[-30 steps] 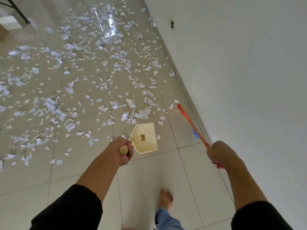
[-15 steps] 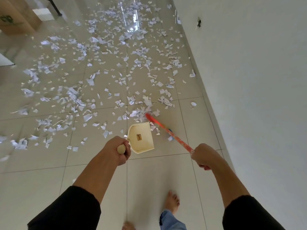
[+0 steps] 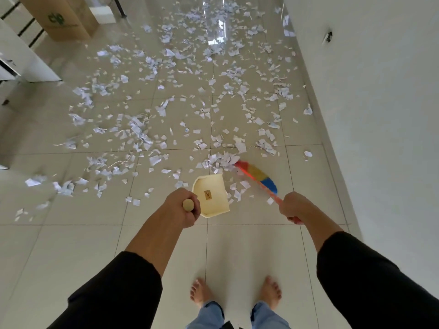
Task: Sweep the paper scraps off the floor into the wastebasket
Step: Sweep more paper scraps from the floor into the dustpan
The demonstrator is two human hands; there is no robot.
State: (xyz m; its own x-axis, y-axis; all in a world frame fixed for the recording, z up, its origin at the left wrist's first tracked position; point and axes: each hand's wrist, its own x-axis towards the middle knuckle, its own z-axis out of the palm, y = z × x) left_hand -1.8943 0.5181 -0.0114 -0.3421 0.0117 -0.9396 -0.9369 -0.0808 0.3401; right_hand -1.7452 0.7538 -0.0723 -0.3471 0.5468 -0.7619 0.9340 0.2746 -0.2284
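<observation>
White paper scraps (image 3: 152,129) lie scattered over the glossy tiled floor ahead of me. My left hand (image 3: 181,206) grips the round wooden end of the handle of a cream dustpan (image 3: 211,194), which stands on the floor with its mouth facing the scraps. My right hand (image 3: 293,206) grips the red handle of a broom. The broom head (image 3: 259,174), red, yellow and blue, rests on the floor just right of the pan, beside a small heap of scraps (image 3: 221,160). No wastebasket is in view.
A white wall (image 3: 370,115) runs along the right. A cardboard box (image 3: 64,17) stands at the far left, with white furniture (image 3: 26,65) nearer. My bare feet (image 3: 235,293) stand on the tiles behind the pan.
The broom swept from the wall side leftward toward the dustpan, gathering scraps into a heap in front of the pan. My view has shifted right to left, and both feet now show.
</observation>
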